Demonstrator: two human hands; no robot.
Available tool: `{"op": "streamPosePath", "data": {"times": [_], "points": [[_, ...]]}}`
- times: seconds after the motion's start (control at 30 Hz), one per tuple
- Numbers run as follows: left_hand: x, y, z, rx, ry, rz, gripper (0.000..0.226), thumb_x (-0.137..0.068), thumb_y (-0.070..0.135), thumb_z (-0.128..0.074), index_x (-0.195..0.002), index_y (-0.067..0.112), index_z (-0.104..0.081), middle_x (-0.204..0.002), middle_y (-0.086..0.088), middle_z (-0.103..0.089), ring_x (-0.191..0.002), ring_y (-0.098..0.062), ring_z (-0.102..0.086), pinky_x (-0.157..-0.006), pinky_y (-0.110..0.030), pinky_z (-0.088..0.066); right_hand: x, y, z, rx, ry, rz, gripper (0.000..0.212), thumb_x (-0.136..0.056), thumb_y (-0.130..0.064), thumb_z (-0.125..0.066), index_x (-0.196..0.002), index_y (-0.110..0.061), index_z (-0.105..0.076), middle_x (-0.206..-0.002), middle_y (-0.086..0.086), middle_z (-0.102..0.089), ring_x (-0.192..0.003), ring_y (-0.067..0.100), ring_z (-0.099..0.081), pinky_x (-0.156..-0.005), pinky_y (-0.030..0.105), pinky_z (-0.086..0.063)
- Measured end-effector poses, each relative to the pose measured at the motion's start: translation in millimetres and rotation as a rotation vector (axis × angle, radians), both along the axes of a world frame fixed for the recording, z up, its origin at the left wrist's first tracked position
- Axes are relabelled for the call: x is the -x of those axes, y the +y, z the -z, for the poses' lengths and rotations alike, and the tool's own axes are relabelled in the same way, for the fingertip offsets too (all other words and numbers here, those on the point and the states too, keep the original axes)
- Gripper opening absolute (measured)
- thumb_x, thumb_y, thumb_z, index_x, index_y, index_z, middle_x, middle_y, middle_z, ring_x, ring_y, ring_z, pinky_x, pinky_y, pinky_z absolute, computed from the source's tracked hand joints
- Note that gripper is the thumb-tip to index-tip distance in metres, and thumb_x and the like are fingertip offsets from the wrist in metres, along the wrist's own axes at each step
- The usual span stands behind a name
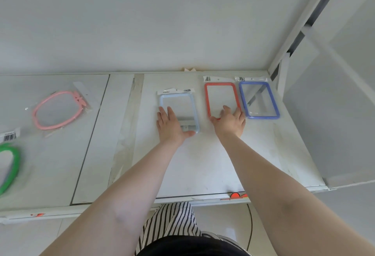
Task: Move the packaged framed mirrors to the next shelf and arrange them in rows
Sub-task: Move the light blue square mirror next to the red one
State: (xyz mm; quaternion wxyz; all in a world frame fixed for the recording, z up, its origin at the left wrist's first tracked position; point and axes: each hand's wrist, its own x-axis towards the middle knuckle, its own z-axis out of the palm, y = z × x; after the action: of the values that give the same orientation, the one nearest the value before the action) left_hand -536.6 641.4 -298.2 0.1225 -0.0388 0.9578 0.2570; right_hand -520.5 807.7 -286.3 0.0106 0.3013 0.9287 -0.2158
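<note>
Left hand (170,127) flat, fingers straight, right hand (230,123) likewise, arms outstretched

Bright, even, diffuse daylight; shadows faint. Soft glare on shelf (203,164). Wide-angle bending at edges. Green mirror (10,166) at left edge motion-blurred; overall slightly soft.

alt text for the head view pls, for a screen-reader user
A person's left hand rests flat on a pale blue framed mirror and the right hand on a red one, beside a blue one on a white shelf.
</note>
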Motion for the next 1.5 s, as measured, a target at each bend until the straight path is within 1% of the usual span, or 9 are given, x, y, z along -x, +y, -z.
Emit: {"op": "streamPosePath", "data": {"times": [0.07, 0.13, 0.2, 0.3, 0.57, 0.73, 0.97, 1.27, 1.5], "points": [[7, 1, -2, -0.013, 0.006, 0.007, 0.127, -0.068, 0.053, -0.077, -0.153, 0.009, 0.006, -0.161, -0.015, 0.014, -0.15, -0.031, 0.009, -0.123, -0.04, -0.001, 2, 7, 2, 0.014, -0.035, -0.016, 0.065, -0.088, -0.054, -0.056, -0.144, -0.028, -0.036, -0.159, 0.015, -0.016, -0.149, 0.032, -0.006, -0.122, 0.043, -0.009], [14, 3, -4, -0.019, 0.001, 0.017, 0.128, -0.067, 0.053, -0.078, -0.153, 0.009, 0.007, -0.161, -0.014, 0.014, -0.15, -0.031, 0.008, -0.123, -0.041, -0.001, 2, 11, 4, 0.034, -0.047, -0.029, 0.065, -0.088, -0.055, -0.055, -0.144, -0.028, -0.036, -0.159, 0.016, -0.013, -0.149, 0.032, -0.003, -0.122, 0.043, -0.007], [21, 6, -5, -0.025, -0.01, 0.03, 0.129, -0.067, 0.051, -0.079, -0.153, 0.009, 0.009, -0.161, -0.015, 0.014, -0.15, -0.03, 0.009, -0.123, -0.041, -0.001, 2, 12, 5, 0.04, -0.039, -0.04, 0.061, -0.088, -0.055, -0.054, -0.14, -0.028, -0.04, -0.16, 0.016, -0.012, -0.149, 0.033, -0.002, -0.122, 0.042, -0.007], [30, 13, -5, -0.031, -0.011, 0.051, 0.129, -0.068, 0.049, -0.079, -0.152, 0.009, 0.01, -0.161, -0.015, 0.015, -0.15, -0.031, 0.009, -0.123, -0.041, -0.001, 3, 13, 8, 0.044, -0.032, -0.046, 0.055, -0.087, -0.056, -0.055, -0.133, -0.027, -0.047, -0.159, 0.016, -0.013, -0.149, 0.034, -0.004, -0.122, 0.042, -0.011], [46, 26, -5, -0.018, -0.001, 0.113, 0.131, -0.066, 0.051, -0.08, -0.152, 0.007, 0.009, -0.161, -0.016, 0.014, -0.15, -0.031, 0.008, -0.122, -0.042, -0.003, 3, 18, 11, 0.075, 0.013, -0.044, 0.051, -0.084, -0.055, -0.06, -0.127, -0.029, -0.05, -0.156, 0.013, -0.019, -0.147, 0.032, -0.012, -0.118, 0.043, -0.024], [52, 25, -5, -0.005, -0.002, 0.131, 0.13, -0.067, 0.05, -0.079, -0.152, 0.007, 0.008, -0.16, -0.016, 0.015, -0.15, -0.031, 0.009, -0.122, -0.042, -0.002, 2, 17, 10, 0.076, 0.023, -0.045, 0.054, -0.085, -0.055, -0.059, -0.132, -0.03, -0.048, -0.158, 0.013, -0.015, -0.148, 0.031, -0.008, -0.118, 0.044, -0.023], [54, 26, -3, -0.009, 0.007, 0.137, 0.13, -0.067, 0.052, -0.079, -0.152, 0.006, 0.008, -0.16, -0.017, 0.015, -0.15, -0.032, 0.01, -0.122, -0.042, -0.002, 4, 17, 12, 0.063, 0.031, -0.038, 0.048, -0.084, -0.055, -0.06, -0.124, -0.028, -0.052, -0.155, 0.012, -0.019, -0.146, 0.032, -0.014, -0.116, 0.044, -0.028], [50, 26, -2, -0.01, 0.023, 0.124, 0.126, -0.07, 0.052, -0.077, -0.153, 0.006, 0.005, -0.161, -0.017, 0.012, -0.15, -0.032, 0.008, -0.121, -0.042, -0.002, 4, 17, 10, 0.031, 0.002, -0.046, 0.048, -0.085, -0.055, -0.057, -0.125, -0.029, -0.05, -0.155, 0.012, -0.019, -0.147, 0.032, -0.012, -0.115, 0.045, -0.029], [48, 26, -1, -0.025, 0.028, 0.104, 0.123, -0.071, 0.052, -0.075, -0.152, 0.003, 0.004, -0.161, -0.017, 0.01, -0.15, -0.032, 0.007, -0.122, -0.041, -0.003, 4, 22, 7, 0.042, 0.002, -0.049, 0.05, -0.084, -0.056, -0.059, -0.126, -0.032, -0.05, -0.153, 0.008, -0.022, -0.146, 0.028, -0.014, -0.109, 0.044, -0.039]]}}
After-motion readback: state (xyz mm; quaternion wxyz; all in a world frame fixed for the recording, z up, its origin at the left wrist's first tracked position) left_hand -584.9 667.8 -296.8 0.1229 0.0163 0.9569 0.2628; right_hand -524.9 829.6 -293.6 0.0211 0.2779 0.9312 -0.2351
